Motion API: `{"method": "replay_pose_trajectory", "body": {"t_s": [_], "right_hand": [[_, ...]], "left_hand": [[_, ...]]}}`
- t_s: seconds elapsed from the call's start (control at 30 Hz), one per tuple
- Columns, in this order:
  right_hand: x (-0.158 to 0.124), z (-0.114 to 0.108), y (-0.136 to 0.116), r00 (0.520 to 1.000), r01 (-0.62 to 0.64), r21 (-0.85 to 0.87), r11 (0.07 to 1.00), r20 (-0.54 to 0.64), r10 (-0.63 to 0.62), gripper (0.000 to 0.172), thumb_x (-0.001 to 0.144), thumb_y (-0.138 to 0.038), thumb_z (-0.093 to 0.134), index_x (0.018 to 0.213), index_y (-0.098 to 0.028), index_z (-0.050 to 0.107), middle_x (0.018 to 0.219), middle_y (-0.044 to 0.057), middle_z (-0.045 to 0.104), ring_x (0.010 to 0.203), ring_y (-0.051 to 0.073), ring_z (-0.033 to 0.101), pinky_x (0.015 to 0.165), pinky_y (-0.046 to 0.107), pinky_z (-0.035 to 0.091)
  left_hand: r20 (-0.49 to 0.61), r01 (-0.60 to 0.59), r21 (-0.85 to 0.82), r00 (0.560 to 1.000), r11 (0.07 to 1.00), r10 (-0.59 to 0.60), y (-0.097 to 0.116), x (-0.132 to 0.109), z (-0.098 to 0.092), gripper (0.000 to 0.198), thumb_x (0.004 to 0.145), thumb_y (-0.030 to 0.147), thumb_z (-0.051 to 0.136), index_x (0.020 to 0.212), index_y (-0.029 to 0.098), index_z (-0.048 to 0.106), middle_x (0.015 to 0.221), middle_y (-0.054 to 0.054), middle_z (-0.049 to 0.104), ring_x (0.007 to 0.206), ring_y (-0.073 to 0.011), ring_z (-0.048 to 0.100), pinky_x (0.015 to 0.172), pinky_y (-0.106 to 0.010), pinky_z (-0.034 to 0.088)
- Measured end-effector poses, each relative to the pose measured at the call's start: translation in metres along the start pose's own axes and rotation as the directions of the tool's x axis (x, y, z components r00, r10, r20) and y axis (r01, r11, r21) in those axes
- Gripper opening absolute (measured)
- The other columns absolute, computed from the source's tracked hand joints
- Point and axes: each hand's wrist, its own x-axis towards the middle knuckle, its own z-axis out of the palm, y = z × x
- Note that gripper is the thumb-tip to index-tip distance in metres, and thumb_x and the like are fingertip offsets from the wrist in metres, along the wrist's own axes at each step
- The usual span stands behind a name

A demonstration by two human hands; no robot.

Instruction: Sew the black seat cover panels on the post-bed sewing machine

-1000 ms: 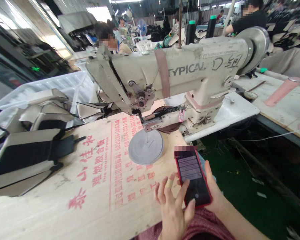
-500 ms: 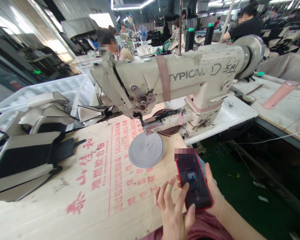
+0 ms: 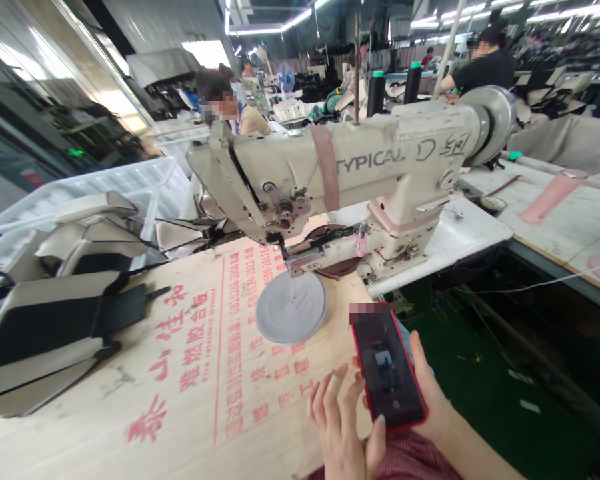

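My right hand is wrapped round a smartphone with a red edge, its dark screen lit by a small picture. Beside the phone's left edge is my left hand, fingers loosely bent and apart, holding nothing. A pale band circles one of its fingers. The left thumb is near the phone's lower corner; whether it touches I cannot tell. Beyond the hands, a flat grey coil of tape lies on the plywood board, below the needle end of a sewing machine.
Black-and-beige sewn pieces are heaped at left, by a white plastic crate. Two black thread cones stand behind the machine. A pink roll lies on the right-hand table. Other people sit working farther back.
My left index finger has drawn back left from the phone screen, where it was touching. The small picture on the screen looks larger. The view has shifted slightly.
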Motion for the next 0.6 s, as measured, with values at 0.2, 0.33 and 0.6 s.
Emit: {"method": "replay_pose_trajectory", "body": {"t_s": [0.2, 0.33, 0.6], "right_hand": [[0.001, 0.003, -0.001, 1.0, -0.015, 0.022, 1.0, 0.005, 0.015, 0.081, 0.079, -0.075, 0.024, 0.111, -0.009, 0.056, 0.11, 0.016, 0.061, 0.097, 0.023, 0.059, 0.082, 0.037, 0.047], [-0.001, 0.006, 0.001, 1.0, -0.008, 0.0, 1.0, -0.019, 0.008, 0.082, 0.079, -0.075, 0.025, 0.113, -0.007, 0.055, 0.108, 0.017, 0.061, 0.096, 0.023, 0.06, 0.083, 0.037, 0.046], [0.001, 0.002, 0.005, 0.999, 0.044, -0.028, 0.999, -0.025, -0.045, 0.077, 0.077, -0.075, 0.033, 0.113, -0.01, 0.056, 0.107, 0.016, 0.062, 0.098, 0.026, 0.059, 0.084, 0.041, 0.045]], "left_hand": [[-0.027, 0.001, -0.11, 1.0, 0.994, -0.004, -0.005, -0.001, 0.006, 0.022, 0.083, 0.032, 0.042, 0.1, 0.019, 0.046, 0.112, -0.011, 0.057, 0.109, -0.0247, 0.047, 0.096, -0.049, 0.028], [-0.033, -0.013, -0.084, 0.999, 0.996, 0.011, -0.004, -0.001, 0.008, 0.023, 0.083, 0.034, 0.042, 0.099, 0.019, 0.048, 0.113, -0.01, 0.058, 0.109, -0.0246, 0.048, 0.095, -0.048, 0.03], [0.024, -0.031, -0.115, 0.999, 0.993, 0.034, -0.004, 0.01, -0.002, 0.028, 0.085, 0.033, 0.04, 0.107, 0.018, 0.049, 0.111, -0.011, 0.059, 0.109, -0.0242, 0.048, 0.097, -0.048, 0.03]]}}
